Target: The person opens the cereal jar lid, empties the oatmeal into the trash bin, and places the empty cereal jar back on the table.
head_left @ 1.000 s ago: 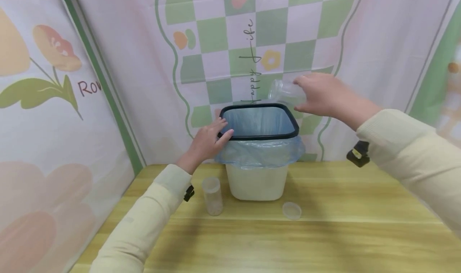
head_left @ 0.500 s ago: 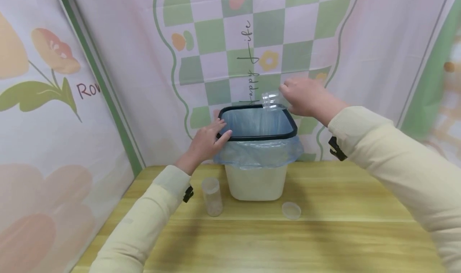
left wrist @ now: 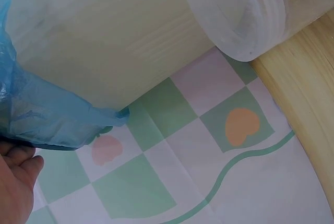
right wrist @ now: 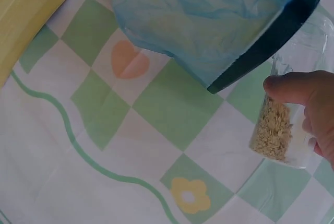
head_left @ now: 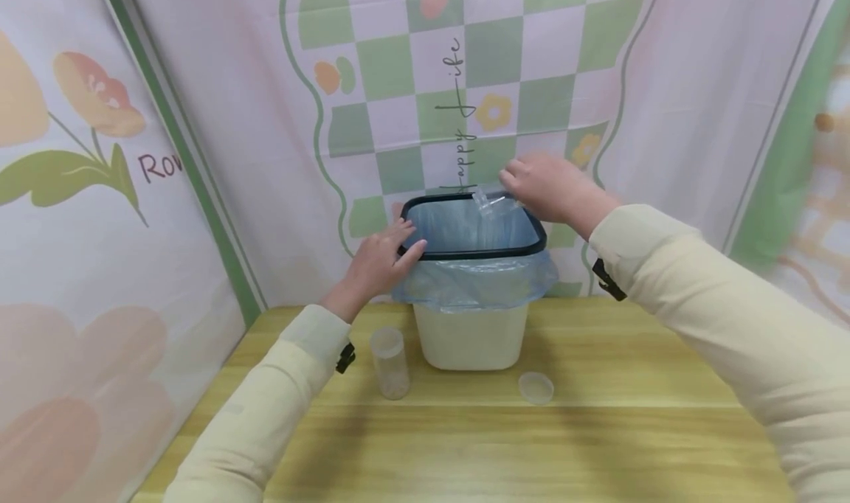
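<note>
My right hand [head_left: 547, 187] grips a clear plastic jar [head_left: 494, 206], tilted over the right back part of a cream trash bin [head_left: 473, 341]. Seen from the right wrist, dry flakes [right wrist: 272, 130] that look like oats lie in the closed end of the jar, beneath the thumb. A blue bag [head_left: 474, 282] lines the bin and is folded over its outside, under a black rim ring [head_left: 488, 253]. At the rim's left front corner my left hand [head_left: 380, 263] holds on, the thumb at the front and the other fingers at the left side.
A second clear jar [head_left: 390, 363] stands uncapped on the wooden table [head_left: 465, 451], left of the bin, with some content low inside. A translucent lid [head_left: 536, 389] lies at the bin's front right. Printed cloth [head_left: 232, 119] hangs close behind and along the left.
My right hand has moved left and down, bringing the jar's mouth from above the rim to over the bin's opening, now tipped lower. The left hand keeps its place on the rim.
</note>
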Available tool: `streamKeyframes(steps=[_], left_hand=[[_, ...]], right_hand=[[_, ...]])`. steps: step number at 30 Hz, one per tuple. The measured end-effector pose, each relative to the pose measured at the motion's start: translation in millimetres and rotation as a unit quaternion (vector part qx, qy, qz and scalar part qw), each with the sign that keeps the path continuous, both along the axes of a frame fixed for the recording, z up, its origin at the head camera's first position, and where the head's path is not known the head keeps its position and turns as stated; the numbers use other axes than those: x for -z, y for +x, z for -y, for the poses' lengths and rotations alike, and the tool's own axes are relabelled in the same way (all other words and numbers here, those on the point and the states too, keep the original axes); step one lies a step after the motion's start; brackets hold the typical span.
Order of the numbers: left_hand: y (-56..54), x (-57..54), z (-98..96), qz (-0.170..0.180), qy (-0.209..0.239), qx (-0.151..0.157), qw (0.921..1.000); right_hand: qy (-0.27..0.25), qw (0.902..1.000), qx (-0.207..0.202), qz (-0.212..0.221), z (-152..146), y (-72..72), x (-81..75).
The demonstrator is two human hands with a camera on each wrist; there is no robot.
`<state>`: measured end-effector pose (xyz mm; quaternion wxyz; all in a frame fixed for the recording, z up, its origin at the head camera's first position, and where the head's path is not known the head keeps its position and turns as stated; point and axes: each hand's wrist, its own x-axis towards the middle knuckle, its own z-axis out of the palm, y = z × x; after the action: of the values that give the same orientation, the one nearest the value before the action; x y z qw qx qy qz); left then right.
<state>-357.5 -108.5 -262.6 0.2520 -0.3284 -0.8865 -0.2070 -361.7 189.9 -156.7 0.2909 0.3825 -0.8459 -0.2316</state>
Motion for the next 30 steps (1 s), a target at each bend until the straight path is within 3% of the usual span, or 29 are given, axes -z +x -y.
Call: streamKeyframes(steps=[5,15,20,30], left_hand=[[1.1,-0.7,0.0,0.005,-0.002,-0.002,1.0],[2.1,-2.2,-0.7,0.006,-0.005,-0.001,1.0],[2.1,-1.3,0.2,0.002,-0.004,-0.003,1.0],[3.4,-2.5,-0.4,-0.004,-0.007,-0.002,1.0]], right_hand=[[0.027,0.9993,-0.014,-0.023,4,-2.1,4.8],[0.076,0.9968,0.01,-0.024,7,-6.0,10.9],[0.102,0.9935,0.001,-0.05,8,-4.7,11.8],[0.157,0.9844,0.024,-0.076,9,-2.1,10.8]])
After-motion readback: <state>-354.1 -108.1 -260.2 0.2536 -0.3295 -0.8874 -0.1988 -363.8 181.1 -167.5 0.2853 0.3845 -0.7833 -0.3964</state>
